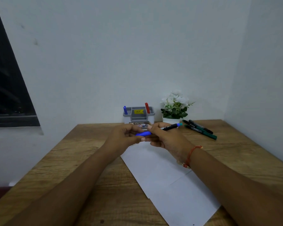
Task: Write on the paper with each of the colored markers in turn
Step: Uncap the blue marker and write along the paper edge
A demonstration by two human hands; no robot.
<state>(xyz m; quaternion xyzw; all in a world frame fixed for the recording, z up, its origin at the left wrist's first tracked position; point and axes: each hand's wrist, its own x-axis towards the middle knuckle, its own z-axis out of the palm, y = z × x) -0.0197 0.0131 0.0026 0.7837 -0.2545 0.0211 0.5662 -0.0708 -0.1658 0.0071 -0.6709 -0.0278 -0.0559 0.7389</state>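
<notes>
Wood table (72, 160). Creased white paper (170, 185) lies angled toward its near right edge. Above the paper's far end, the left hand (121, 136) pinches a blue cap (143, 133). The right hand (167, 137) curls round a black marker (169, 127), blue butt pointing right. Far edge: grey organizer (138, 117), yellow label (138, 111) too small to read, blue pen (125, 110) and red pen (147, 107) upright inside. Potted plant (175, 106) beside it. Three loose markers (201, 129) near the far right corner.

Wooden table (88, 160): paper (170, 185), markers (201, 130), organizer (138, 115), plant (174, 110)
</notes>
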